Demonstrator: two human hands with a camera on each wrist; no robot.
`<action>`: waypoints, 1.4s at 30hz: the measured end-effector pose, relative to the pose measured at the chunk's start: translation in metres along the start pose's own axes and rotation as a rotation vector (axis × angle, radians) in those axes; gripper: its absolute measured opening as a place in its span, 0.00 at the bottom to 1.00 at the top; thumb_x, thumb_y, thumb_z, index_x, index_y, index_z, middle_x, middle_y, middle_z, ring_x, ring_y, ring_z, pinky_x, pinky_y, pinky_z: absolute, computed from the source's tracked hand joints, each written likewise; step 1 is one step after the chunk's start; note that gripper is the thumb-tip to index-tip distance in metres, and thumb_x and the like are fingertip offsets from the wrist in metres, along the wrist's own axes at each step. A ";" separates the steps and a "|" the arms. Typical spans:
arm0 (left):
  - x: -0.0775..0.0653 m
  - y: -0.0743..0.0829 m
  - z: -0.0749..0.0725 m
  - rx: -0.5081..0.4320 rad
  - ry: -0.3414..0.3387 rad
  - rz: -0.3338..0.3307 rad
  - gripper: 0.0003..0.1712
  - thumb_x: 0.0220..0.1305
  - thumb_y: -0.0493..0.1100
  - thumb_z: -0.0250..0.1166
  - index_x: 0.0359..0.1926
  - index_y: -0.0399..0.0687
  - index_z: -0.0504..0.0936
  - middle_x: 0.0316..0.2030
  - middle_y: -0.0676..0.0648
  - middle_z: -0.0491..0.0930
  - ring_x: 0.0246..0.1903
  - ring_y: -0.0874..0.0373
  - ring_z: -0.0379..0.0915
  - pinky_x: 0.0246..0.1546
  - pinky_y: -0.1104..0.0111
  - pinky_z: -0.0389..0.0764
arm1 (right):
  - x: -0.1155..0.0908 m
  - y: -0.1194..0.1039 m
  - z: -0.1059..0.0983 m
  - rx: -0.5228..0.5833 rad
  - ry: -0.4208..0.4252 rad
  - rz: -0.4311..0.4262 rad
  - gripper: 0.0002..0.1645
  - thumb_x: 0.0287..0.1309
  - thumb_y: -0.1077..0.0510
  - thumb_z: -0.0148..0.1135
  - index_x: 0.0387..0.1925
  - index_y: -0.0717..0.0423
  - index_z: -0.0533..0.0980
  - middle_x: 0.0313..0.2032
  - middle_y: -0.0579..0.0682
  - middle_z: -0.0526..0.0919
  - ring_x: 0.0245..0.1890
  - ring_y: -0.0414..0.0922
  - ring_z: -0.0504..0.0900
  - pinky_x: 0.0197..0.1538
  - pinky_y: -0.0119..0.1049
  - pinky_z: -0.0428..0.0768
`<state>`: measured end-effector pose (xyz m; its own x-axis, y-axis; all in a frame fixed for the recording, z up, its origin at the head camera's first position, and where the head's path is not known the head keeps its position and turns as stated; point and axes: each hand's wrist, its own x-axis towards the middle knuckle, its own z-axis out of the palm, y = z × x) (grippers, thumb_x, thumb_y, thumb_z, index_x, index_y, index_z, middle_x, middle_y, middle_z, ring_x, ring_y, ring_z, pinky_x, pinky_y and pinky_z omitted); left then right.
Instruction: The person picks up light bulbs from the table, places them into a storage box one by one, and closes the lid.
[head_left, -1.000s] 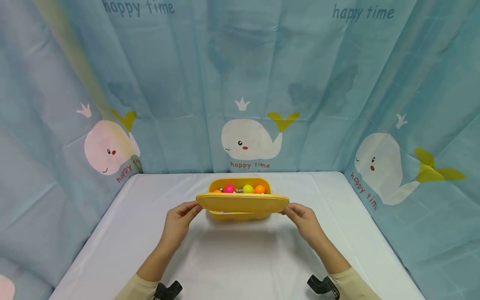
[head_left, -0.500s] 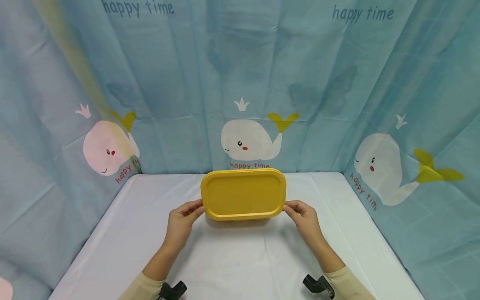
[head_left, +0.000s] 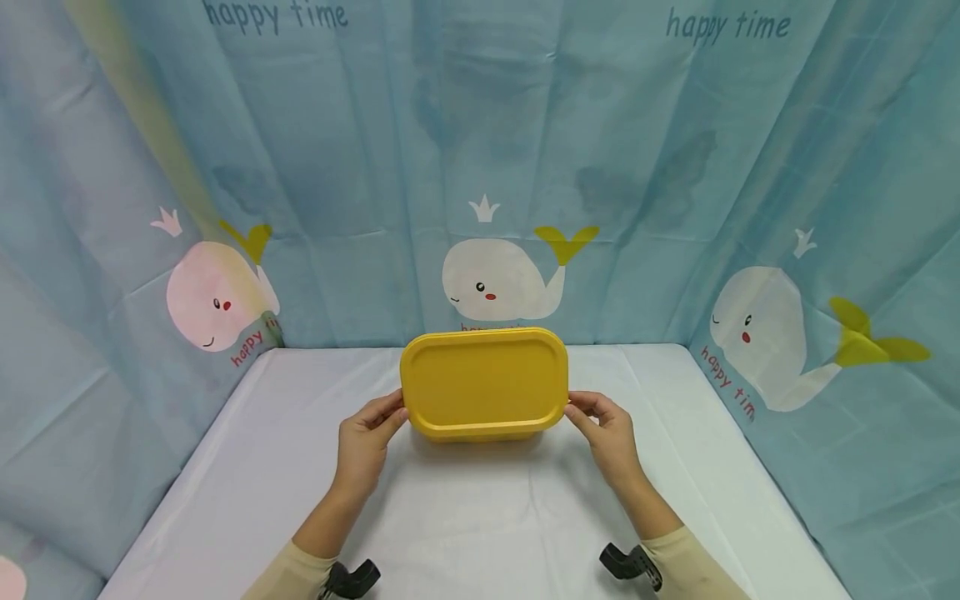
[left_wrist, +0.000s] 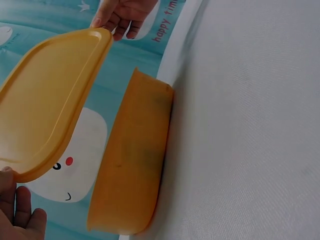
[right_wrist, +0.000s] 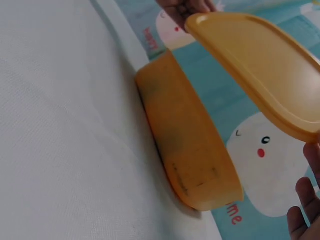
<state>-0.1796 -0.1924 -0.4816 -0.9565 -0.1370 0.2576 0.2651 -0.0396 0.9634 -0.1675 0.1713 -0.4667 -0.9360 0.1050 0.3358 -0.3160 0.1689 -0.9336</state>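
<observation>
A yellow plastic lid (head_left: 483, 379) is tilted with its broad face toward the head camera. My left hand (head_left: 363, 450) pinches its left end between thumb and fingers. At the opposite end, my right hand (head_left: 615, 442) pinches the lower corner. Below the lid stands a yellow oblong box (left_wrist: 132, 155), upright on the table. Both wrist views show a gap between the lid and the rim of the box (right_wrist: 185, 135). Dark shapes show faintly through the box wall. From the head view the lid hides nearly all of the box and its contents.
A white cloth (head_left: 480, 517) covers the table. Pale blue curtains (head_left: 360, 283) printed with whales hang around its back and sides. A black wrist mount (head_left: 352, 578) sits by the left sleeve, another black mount (head_left: 630, 565) by the right one.
The lid, seen nearly edge-on a second ago with colourful balls visible in the box behind it, has tilted up to face the head camera and hides them. Both hands keep their hold.
</observation>
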 end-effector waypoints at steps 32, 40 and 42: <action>0.017 0.002 -0.033 0.425 -0.355 0.186 0.34 0.62 0.42 0.74 0.69 0.56 0.77 0.57 0.53 0.79 0.62 0.66 0.69 0.62 0.86 0.67 | 0.018 0.009 -0.023 -0.187 -0.231 -0.268 0.32 0.57 0.69 0.73 0.64 0.65 0.77 0.45 0.57 0.85 0.52 0.48 0.76 0.54 0.24 0.73; 0.028 -0.001 -0.041 0.482 -0.424 0.241 0.36 0.61 0.43 0.75 0.70 0.52 0.76 0.74 0.50 0.67 0.74 0.45 0.60 0.64 0.86 0.63 | 0.026 0.014 -0.022 -0.176 -0.299 -0.281 0.33 0.57 0.68 0.73 0.65 0.65 0.76 0.68 0.63 0.74 0.71 0.60 0.67 0.67 0.18 0.67; 0.031 -0.003 -0.042 0.506 -0.431 0.239 0.37 0.61 0.44 0.75 0.71 0.52 0.75 0.76 0.51 0.64 0.75 0.44 0.58 0.65 0.86 0.62 | 0.029 0.015 -0.021 -0.170 -0.313 -0.281 0.33 0.57 0.68 0.73 0.65 0.65 0.76 0.71 0.63 0.71 0.72 0.61 0.64 0.68 0.18 0.66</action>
<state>-0.2048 -0.2379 -0.4795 -0.8700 0.3236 0.3721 0.4847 0.4224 0.7659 -0.1959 0.1978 -0.4688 -0.8275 -0.2653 0.4948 -0.5591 0.3099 -0.7690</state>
